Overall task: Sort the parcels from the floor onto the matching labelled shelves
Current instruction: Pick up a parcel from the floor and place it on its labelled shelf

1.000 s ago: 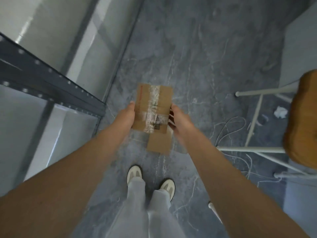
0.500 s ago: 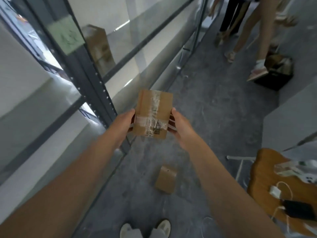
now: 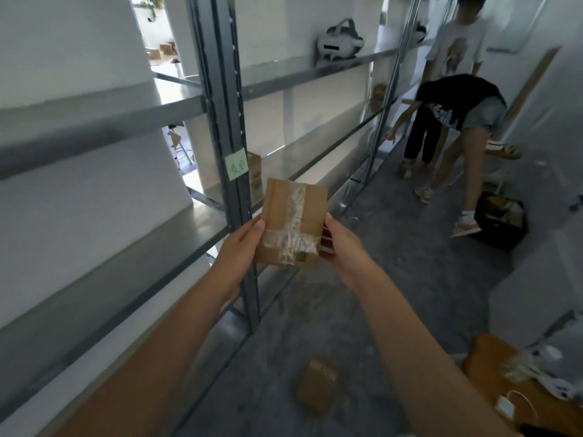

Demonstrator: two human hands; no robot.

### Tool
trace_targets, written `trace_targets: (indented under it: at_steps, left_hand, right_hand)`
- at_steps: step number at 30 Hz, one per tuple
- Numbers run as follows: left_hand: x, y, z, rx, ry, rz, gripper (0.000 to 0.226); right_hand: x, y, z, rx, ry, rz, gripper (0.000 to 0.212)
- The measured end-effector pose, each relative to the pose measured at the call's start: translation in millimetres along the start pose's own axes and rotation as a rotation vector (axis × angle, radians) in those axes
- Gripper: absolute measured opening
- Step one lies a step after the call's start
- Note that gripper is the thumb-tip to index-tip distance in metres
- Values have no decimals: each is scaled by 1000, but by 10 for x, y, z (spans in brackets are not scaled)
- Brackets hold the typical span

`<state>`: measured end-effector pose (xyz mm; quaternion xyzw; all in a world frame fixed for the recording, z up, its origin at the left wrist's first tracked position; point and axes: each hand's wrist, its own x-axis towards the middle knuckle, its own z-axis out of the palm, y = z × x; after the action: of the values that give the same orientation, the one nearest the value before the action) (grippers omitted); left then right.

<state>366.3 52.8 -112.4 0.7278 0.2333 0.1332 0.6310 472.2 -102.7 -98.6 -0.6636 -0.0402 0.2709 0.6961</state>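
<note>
The parcel (image 3: 291,225) is brown cardboard, crossed by two strips of clear glossy tape, with a small black barcode print. The second parcel (image 3: 317,384) is plain brown. The label (image 3: 236,167) is pale green with dark handwriting. The shelving (image 3: 220,89) is dark grey metal. The floor (image 3: 410,279) is mottled grey. The headset (image 3: 339,42) is white. The crate (image 3: 501,222) is black.

My one head view (wide-angle), worn high, looking forward and down along the floor (image 3: 394,294), shelving (image 3: 225,121) close at ten o'clock
</note>
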Motion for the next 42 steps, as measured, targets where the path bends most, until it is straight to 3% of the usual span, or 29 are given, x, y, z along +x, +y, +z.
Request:
trace_targets:
  at_steps: [5, 11, 16, 21, 26, 28, 32, 35, 42]
  left_hand:
    - [-707, 234, -373, 55, 95, 114, 43]
    - [-1302, 354, -776, 32, 242, 231, 41]
    - [-1563, 386, -972, 38, 348, 257, 67]
    - [-1768, 495, -1140, -53, 449, 268, 41]
    - [-1895, 476, -1312, -105, 493, 341, 35]
    - [-1944, 444, -1340, -83, 491, 349, 40]
    - [-2020, 440, -1399, -139, 469, 305, 71]
    - [-2083, 454, -1486, -116, 481, 260, 70]
    - [-2107, 413, -1644, -94, 499, 272, 56]
  right_hand:
    - [-598, -8, 253, 30, -60, -63, 29]
    - [-966, 2, 669, 127, -247, -117, 26]
    - [-1100, -93, 1002, 44, -365, -156, 27]
    - [-1246, -315, 1242, -115, -416, -203, 32]
    - [-1320, -390, 1352, -84, -435, -191, 54]
    - [-1330, -362, 1416, -93, -472, -183, 61]
    - [-1385, -270, 1599, -115, -557, -185, 50]
    - [-1446, -195, 1739, -125, -624, -245, 46]
    - [-1513, -66, 2032, -287, -486, -328, 46]
